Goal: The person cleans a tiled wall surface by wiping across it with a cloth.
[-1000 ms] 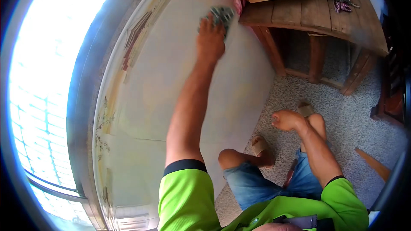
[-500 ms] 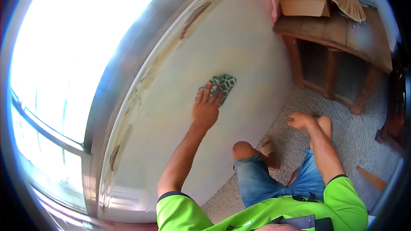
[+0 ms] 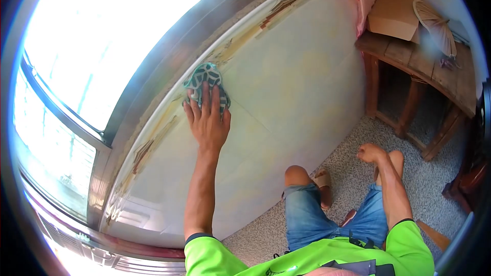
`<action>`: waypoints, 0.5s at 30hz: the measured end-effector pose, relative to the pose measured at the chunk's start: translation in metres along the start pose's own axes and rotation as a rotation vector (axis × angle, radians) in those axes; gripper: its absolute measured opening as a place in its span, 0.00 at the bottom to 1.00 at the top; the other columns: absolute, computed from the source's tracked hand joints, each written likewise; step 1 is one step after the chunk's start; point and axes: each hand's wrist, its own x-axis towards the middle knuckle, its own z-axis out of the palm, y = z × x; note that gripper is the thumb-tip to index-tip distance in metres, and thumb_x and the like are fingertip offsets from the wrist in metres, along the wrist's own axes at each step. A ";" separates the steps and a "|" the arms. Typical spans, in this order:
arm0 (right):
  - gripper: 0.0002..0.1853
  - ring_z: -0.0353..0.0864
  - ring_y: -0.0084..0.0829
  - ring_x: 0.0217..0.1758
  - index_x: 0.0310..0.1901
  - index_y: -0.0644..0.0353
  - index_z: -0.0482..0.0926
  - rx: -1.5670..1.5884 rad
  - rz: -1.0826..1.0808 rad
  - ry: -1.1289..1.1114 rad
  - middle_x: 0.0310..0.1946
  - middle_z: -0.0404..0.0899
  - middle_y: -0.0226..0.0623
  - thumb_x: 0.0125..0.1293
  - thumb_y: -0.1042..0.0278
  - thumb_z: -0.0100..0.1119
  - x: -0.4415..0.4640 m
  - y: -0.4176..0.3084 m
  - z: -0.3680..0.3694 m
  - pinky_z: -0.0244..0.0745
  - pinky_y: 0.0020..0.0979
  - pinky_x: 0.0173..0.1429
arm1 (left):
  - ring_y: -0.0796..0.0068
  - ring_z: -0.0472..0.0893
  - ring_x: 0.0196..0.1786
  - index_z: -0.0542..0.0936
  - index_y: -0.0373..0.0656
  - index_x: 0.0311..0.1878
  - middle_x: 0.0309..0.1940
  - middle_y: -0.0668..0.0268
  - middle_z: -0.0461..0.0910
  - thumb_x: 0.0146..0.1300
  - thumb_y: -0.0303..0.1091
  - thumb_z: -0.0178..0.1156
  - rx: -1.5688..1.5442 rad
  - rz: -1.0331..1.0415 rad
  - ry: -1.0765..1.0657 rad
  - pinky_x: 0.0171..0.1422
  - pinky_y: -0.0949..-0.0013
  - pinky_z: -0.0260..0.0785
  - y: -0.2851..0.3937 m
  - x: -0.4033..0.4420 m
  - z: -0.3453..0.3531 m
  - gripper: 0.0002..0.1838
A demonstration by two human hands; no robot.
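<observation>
My left hand [image 3: 208, 125] is spread over a green and white patterned cloth [image 3: 205, 75], pressing it against the pale, glossy wall panel [image 3: 286, 92]. The cloth is bunched under the fingers, near the panel's upper border with its brown and gold painted pattern [image 3: 279, 10]. My right hand [image 3: 372, 152] is beside my right knee, fingers curled in, with nothing visible in it.
A window [image 3: 97, 46] with a dark frame runs along the left, above the panel. At the upper right, a wooden table [image 3: 394, 51] carries a cardboard box [image 3: 393, 16] and a hand fan [image 3: 434, 28]. Grey speckled flooring [image 3: 348, 184] lies below; dark furniture stands at the far right.
My left hand has moved the cloth from the panel's middle up and left to its patterned border near the window. My right hand stays by the knee. The view has shifted.
</observation>
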 end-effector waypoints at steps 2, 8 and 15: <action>0.19 0.85 0.50 0.51 0.44 0.60 0.87 -0.040 0.005 -0.048 0.44 0.86 0.50 0.63 0.52 0.64 0.002 -0.003 -0.002 0.78 0.46 0.55 | 0.42 0.54 0.81 0.70 0.51 0.74 0.78 0.64 0.62 0.63 0.41 0.62 -0.016 0.024 -0.033 0.81 0.39 0.44 0.008 0.021 0.000 0.34; 0.22 0.81 0.50 0.59 0.50 0.58 0.86 0.018 0.034 -0.017 0.53 0.83 0.52 0.64 0.50 0.61 -0.002 -0.007 -0.003 0.75 0.46 0.63 | 0.44 0.55 0.81 0.70 0.49 0.74 0.78 0.65 0.63 0.62 0.40 0.63 -0.020 0.149 -0.012 0.82 0.41 0.46 0.043 0.085 0.016 0.35; 0.23 0.80 0.53 0.60 0.51 0.60 0.85 -0.045 0.018 -0.049 0.54 0.83 0.52 0.64 0.50 0.58 -0.012 -0.026 -0.020 0.74 0.47 0.63 | 0.46 0.53 0.82 0.70 0.48 0.74 0.78 0.64 0.63 0.63 0.40 0.62 -0.072 0.260 0.018 0.82 0.43 0.46 0.093 0.150 0.041 0.34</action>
